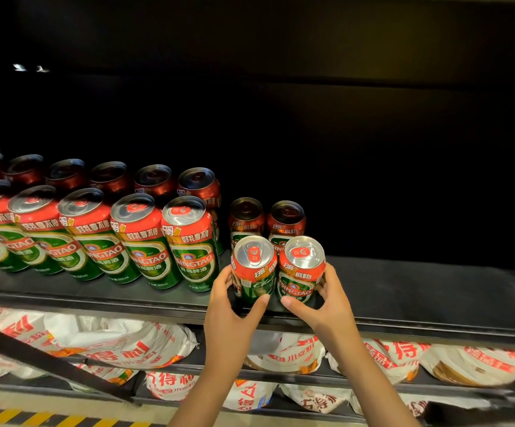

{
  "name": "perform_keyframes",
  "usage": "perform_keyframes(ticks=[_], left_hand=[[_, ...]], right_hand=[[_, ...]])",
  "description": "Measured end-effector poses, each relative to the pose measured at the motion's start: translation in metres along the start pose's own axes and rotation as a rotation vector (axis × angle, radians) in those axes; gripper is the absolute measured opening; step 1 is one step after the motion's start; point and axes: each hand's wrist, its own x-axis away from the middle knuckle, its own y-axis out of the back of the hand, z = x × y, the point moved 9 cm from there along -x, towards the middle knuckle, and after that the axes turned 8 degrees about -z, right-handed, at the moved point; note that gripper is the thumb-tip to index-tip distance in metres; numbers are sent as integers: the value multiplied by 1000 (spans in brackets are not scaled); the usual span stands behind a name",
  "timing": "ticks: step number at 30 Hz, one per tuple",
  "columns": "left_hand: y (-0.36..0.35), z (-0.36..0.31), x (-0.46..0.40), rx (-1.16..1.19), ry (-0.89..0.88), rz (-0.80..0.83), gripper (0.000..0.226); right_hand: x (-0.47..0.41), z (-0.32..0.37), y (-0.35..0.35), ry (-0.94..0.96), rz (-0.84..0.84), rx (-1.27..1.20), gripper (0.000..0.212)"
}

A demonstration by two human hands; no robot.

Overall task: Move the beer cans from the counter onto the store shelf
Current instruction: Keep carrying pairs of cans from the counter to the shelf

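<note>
My left hand (230,306) grips a green and red beer can (252,268) at the front edge of the dark store shelf (404,291). Right beside it, my right hand (324,300) grips a second beer can (300,269). Both cans stand upright and side by side, almost touching. Directly behind them stand two more cans (265,220) in shadow. To the left, two rows of several like cans (145,238) fill the shelf.
The shelf's right half is bare and its back is dark. Below it, a lower shelf holds white and red bags (120,340). A dark slanted bar (49,365) crosses the lower left. Yellow and black floor tape (34,419) runs along the bottom.
</note>
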Motion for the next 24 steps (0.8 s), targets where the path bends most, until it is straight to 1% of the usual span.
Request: perform_keyframes(ticks=[4, 9, 13, 16, 19, 22, 24], left_hand=[[3, -11, -2, -50, -42, -68, 84], [3, -9, -2, -99, -80, -91, 73], [1, -6, 0, -52, -90, -10, 66], [3, -1, 0, 17, -46, 17, 68], [5, 1, -2, 53, -17, -31, 71], [6, -4, -2, 15, -32, -88, 82], [6, -9, -1, -41, -71, -105, 79]], right_hand=[[-1, 1, 0, 5, -16, 20, 73], [0, -2, 2, 11, -30, 25, 71], [0, -3, 2, 11, -19, 47, 69], [0, -2, 0, 12, -2, 58, 67], [1, -1, -1, 7, 0, 59, 67], [1, 1, 0, 12, -13, 46, 67], [1, 2, 1, 16, -20, 40, 68]])
